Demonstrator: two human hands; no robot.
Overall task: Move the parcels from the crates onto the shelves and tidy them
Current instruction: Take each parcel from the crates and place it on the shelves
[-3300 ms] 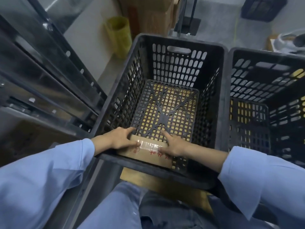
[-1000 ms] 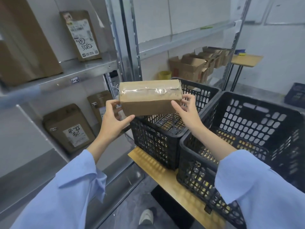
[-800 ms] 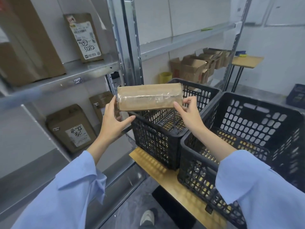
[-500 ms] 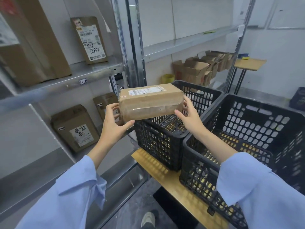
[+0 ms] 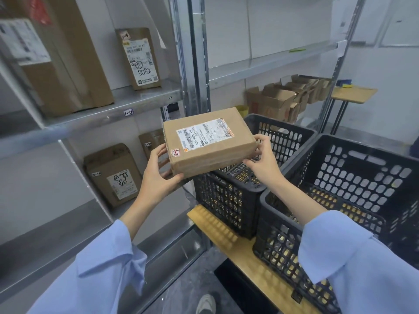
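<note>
flat brown cardboard parcel (image 5: 205, 145) held label-up, our left grip (image 5: 157, 177) and our right grip (image 5: 264, 159) clasping its ends, above a black plastic crate (image 5: 226, 200)

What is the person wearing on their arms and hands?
Both arms wear long, loose, light blue shirt sleeves, the left sleeve and the right sleeve, with wide open cuffs that end short of the wrists. The left hand and right hand are bare: no gloves, rings or watch show.
</note>
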